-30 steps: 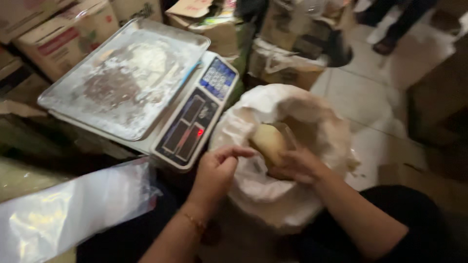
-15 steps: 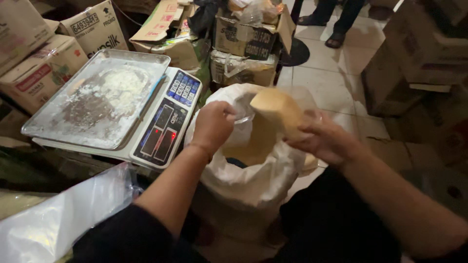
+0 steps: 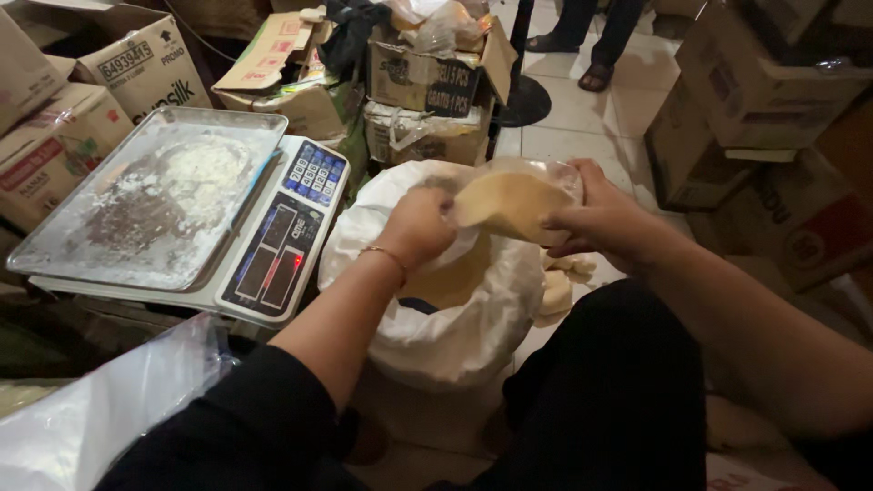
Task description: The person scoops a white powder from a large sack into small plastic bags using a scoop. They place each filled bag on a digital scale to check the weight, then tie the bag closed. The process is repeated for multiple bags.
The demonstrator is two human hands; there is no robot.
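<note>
Hands meet at centre frame: my left hand (image 3: 420, 225) and right hand (image 3: 605, 218) each pinch an edge of a small clear bag (image 3: 511, 202) of tan powder, held above the open white sack (image 3: 436, 314). At left, the digital scale (image 3: 277, 245) carries a floury metal tray (image 3: 155, 195).

The small bag (image 3: 514, 205) of tan powder is thin, glossy clear plastic. The white sack (image 3: 436, 318) at 6 o'clock of it looks matt and crinkled. At 9 o'clock, the scale's metal tray (image 3: 155, 205) is dull, flour-dusted. Matt cardboard boxes (image 3: 427, 91) stand at 12 o'clock.
</note>
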